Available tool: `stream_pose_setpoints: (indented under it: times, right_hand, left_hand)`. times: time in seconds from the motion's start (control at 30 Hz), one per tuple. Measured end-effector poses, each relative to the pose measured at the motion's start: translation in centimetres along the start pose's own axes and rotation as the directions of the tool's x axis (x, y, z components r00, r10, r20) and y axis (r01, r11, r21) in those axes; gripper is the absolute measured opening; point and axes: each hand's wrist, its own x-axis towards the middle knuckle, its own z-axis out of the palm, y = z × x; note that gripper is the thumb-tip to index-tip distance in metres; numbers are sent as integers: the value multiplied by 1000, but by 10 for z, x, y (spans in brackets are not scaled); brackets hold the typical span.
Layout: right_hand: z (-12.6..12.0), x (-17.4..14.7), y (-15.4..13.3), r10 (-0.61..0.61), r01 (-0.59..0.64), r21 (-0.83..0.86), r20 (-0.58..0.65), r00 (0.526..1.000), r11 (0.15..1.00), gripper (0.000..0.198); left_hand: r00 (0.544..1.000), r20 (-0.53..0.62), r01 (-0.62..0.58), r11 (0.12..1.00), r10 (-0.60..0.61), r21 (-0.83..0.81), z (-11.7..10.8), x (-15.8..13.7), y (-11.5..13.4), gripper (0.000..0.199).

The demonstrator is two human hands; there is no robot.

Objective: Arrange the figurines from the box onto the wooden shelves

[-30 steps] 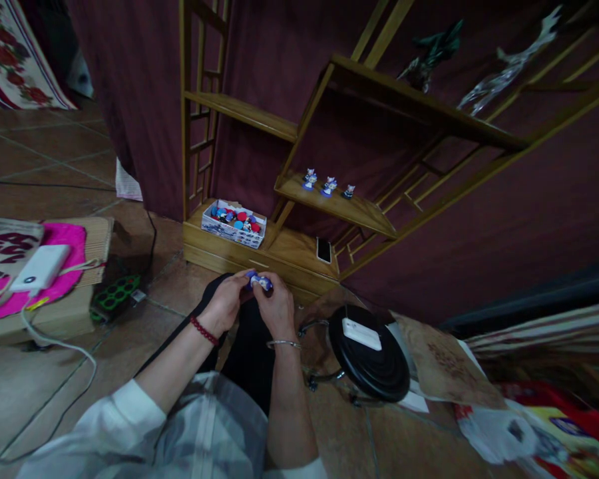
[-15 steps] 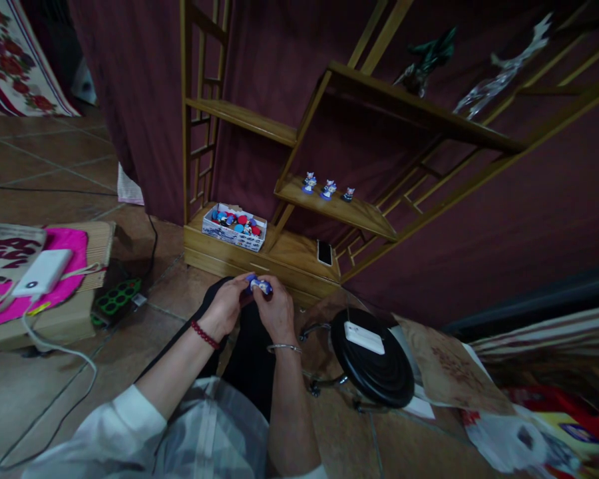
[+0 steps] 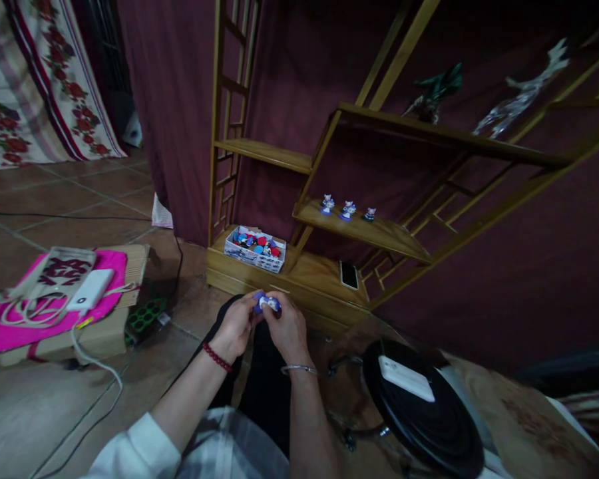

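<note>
Between my two hands is a small blue-and-white figurine (image 3: 268, 303), lying tilted above my knees. My left hand (image 3: 237, 324) grips its blue end, and my right hand (image 3: 288, 326) pinches the white part; the fingers of both partly hide it. Ahead, a white patterned box (image 3: 254, 256) on the cabinet's low ledge holds several red, blue and white small pieces. Several similar little figurines (image 3: 348, 211) stand in a row on the wooden shelf (image 3: 369, 229) above and to the right.
A dark phone (image 3: 349, 274) rests on the low ledge. Right of me is a black round stool (image 3: 429, 426) with a white device (image 3: 406, 378) on it. To the left, a cardboard box (image 3: 100, 339) bears a pink cloth, a white power bank (image 3: 90, 290) and cables.
My view has shifted left and up, so the scene sits lower and further right. Both hands still hold the figurine, now turned slightly with more white showing.
</note>
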Motion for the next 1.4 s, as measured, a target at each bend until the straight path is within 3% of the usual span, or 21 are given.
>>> stream_pose_setpoints:
  times: [0.27,0.77,1.4]
  right_hand:
    - [2,12,-7,-2,2,-15,6,1000,1000,24]
    - [7,8,11,19,-18,2,-26,999,1000,15]
    - [7,5,17,31,-25,94,-62,998,995,21]
  left_hand:
    - [1000,-8,-22,1000,22,5,2,0,11,21]
    - [998,-37,50,999,-51,-9,8,2,3,17]
    - [997,28,69,998,-68,-11,8,5,-3,15]
